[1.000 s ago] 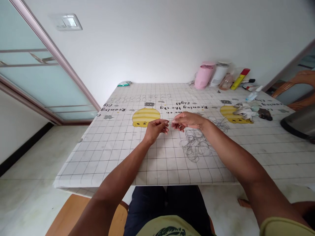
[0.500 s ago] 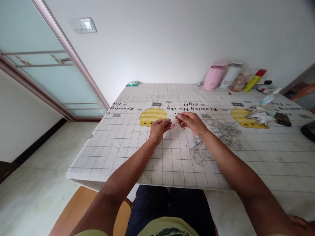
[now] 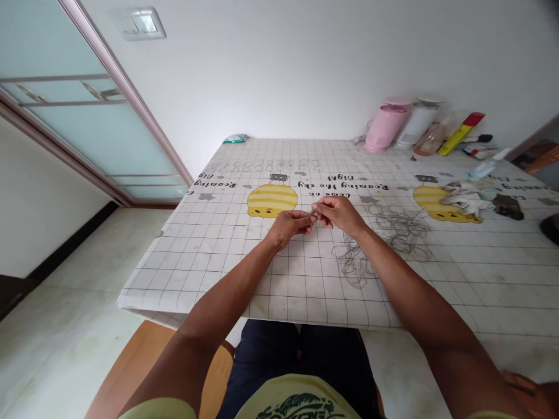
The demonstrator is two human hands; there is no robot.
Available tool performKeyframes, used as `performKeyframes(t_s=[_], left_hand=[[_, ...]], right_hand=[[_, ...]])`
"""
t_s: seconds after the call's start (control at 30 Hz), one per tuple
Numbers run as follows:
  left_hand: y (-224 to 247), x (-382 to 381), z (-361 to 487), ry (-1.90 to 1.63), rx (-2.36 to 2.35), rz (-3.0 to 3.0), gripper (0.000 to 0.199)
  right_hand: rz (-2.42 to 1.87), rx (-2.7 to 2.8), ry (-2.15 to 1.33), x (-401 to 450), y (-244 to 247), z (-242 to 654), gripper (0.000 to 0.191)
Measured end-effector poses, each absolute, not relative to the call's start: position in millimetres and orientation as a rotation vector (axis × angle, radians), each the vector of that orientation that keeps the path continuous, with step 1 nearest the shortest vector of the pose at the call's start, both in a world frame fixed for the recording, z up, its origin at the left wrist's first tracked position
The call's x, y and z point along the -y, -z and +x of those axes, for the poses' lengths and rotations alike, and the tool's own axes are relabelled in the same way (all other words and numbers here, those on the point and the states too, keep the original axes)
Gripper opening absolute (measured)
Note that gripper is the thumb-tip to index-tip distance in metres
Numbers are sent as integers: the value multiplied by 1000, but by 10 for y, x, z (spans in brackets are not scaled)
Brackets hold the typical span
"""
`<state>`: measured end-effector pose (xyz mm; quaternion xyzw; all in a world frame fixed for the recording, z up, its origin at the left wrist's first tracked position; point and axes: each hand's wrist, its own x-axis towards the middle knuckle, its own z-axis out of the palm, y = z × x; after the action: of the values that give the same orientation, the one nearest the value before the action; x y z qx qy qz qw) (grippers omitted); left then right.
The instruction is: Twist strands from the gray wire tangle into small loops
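Close together, 2 bare hands are meeting above the checked tablecloth [image 3: 209,244], their fingertips almost touching or just touching. The left hand [image 3: 293,227] is pressing its thumb against its fingers in a pinch; the right hand [image 3: 338,214] is also pinching, its thumb and index finger coming together. Whether a strand is sitting between the fingertips of either, I cannot tell. The tangle of thin grey strands [image 3: 395,230] is lying loosely on the cloth, to the right of the hands and spreading beside and beyond the right forearm. Behind the hands, toward the wall, a row of faint loops [image 3: 279,166] is stretching across the cloth. At the back right, a pink cylinder [image 3: 386,128] is standing beside a white cylinder [image 3: 414,125], and a crumpled pale cloth [image 3: 467,199] is resting nearer, next to a dark item [image 3: 508,206].
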<state>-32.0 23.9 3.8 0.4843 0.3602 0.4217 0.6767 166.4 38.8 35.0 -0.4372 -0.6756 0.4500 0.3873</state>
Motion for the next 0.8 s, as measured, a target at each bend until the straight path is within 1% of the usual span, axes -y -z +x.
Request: performKeyframes(t_s=[0.27, 0.4, 0.63, 0.8], left_hand=[[-26, -243, -304, -946, -797, 1090, 38], [-34, -248, -313, -955, -800, 1085, 37], [-30, -247, -345, -938, -757, 1110, 32], [-35, -249, -343, -887, -778, 1041, 34]], right_hand=[[-1093, 1890, -978, -376, -328, 1690, 41], [-1079, 1856, -998, -374, -336, 1690, 40], [-1060, 1765, -1134, -430, -226, 1684, 38], [-1035, 1729, -1126, -383, -217, 1632, 38]])
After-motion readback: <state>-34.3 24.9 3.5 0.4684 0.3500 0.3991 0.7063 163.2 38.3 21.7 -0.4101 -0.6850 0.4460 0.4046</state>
